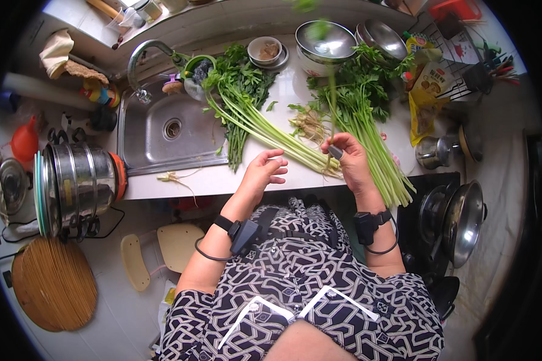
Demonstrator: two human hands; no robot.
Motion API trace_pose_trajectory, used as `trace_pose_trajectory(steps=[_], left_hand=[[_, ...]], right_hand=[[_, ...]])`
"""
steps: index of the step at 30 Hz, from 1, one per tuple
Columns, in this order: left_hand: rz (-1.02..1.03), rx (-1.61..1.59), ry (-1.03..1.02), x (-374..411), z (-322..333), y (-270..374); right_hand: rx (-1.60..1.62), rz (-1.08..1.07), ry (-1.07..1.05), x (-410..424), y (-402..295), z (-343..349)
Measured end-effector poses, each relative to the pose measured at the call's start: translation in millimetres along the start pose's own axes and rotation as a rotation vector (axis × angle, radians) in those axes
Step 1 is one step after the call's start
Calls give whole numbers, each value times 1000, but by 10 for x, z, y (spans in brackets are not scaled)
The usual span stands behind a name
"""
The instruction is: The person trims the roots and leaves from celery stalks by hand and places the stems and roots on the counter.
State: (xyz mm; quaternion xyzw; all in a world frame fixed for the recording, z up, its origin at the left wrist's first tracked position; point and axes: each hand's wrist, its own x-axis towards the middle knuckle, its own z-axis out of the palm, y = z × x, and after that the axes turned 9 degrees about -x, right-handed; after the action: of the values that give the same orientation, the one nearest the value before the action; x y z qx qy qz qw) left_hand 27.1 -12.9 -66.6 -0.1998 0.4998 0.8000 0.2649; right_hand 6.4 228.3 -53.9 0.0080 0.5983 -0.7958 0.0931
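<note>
My right hand (350, 162) pinches a thin green celery stalk (333, 104), which stands up from the fingers. Its leafy top is blurred by motion. A grey cover (335, 152) sits on a finger or thumb of that hand; I cannot tell its exact kind. My left hand (263, 172) hovers over the counter's front edge, fingers apart, holding nothing. Between the hands and beyond them lies a bunch of celery (271, 128) with its root ends towards the right hand. A second celery bunch (366, 131) lies right of the right hand. Cut-off roots (310, 124) rest between the bunches.
A steel sink (162, 144) with a curved faucet (151, 43) is at the left. Steel bowls (325, 40) and a small white bowl (255, 47) stand at the back. A steel steamer pot (79, 180) is far left; a pan (465, 221) sits on the right.
</note>
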Motion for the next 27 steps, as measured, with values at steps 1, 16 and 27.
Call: trace_pose_trajectory(steps=[1, 16, 27], left_hand=[[-5, -1, -4, 10, 19, 0], [138, -27, -156, 54, 434, 309], [321, -321, 52, -56, 36, 554]], right_hand=[[-28, -3, 25, 7, -8, -17], [-116, 230, -169, -126, 7, 194], [-243, 312, -233, -173, -23, 195]])
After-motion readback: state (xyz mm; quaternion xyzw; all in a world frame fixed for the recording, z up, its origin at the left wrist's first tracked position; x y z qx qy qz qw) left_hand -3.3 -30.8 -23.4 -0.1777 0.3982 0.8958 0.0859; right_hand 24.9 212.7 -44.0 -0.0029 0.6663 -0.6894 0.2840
